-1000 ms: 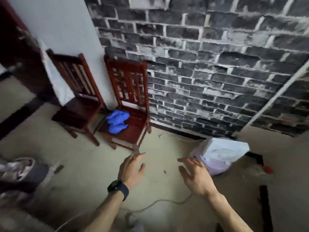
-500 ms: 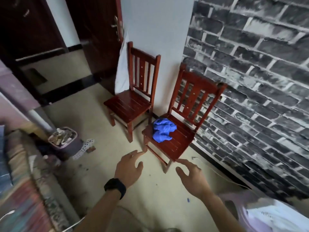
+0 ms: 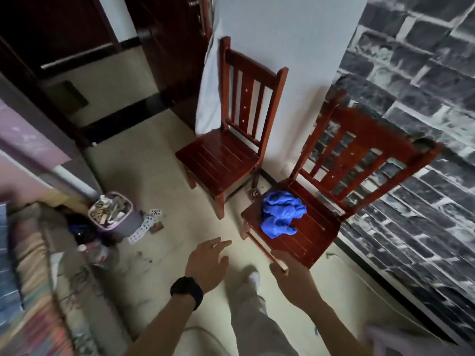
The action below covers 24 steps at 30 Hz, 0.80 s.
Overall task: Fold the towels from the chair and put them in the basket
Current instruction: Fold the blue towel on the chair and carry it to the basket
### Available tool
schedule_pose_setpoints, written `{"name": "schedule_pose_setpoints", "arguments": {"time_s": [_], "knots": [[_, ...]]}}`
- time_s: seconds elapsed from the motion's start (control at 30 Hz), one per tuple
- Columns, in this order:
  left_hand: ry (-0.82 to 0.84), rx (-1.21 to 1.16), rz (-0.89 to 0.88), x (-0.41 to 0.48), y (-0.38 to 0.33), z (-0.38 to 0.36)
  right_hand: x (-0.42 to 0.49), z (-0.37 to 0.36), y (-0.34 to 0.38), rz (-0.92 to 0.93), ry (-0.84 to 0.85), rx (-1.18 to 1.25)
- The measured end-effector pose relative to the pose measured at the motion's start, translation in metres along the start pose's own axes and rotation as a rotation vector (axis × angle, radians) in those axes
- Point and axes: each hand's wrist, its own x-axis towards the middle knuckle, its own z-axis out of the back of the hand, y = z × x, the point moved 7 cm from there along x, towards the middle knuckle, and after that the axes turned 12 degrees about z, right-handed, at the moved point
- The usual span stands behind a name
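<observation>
Blue towels (image 3: 281, 217) lie crumpled on the nearer chair (image 3: 317, 237), on its seat. The left hand (image 3: 207, 263) and right hand (image 3: 293, 276) hover short of them, fingers loosely spread, empty. Cloth looks light, soft, floppy; pinch a top fold, lift.

light: dim, soft indoor | blur: left and lower edges smeared | distortion: wide-angle bending at edges

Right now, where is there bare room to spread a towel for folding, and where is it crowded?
The left chair has a bare seat. So is the floor between that chair and the full bin. The right chair has free slats only beside the crumpled blue towels. It is crowded around the bin, where playing cards and clutter lie scattered.
</observation>
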Motion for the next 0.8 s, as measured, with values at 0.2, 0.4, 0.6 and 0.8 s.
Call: {"name": "schedule_pose_setpoints", "arguments": {"time_s": [0.2,0.4,0.6,0.8], "knots": [[0.112,0.112,0.027,0.102,-0.015,0.014,0.096,-0.013,-0.027,-0.132,0.093,0.058],[0.207,0.212,0.03,0.191,-0.035,0.018,0.175,-0.015,-0.043,-0.253,0.189,0.016],[0.285,0.349,-0.102,0.274,-0.042,-0.005,0.231,-0.042,-0.084,-0.378,0.161,0.002],[0.344,0.534,-0.201,0.374,-0.029,-0.044,0.258,-0.087,-0.145,-0.655,0.034,0.061]]}}
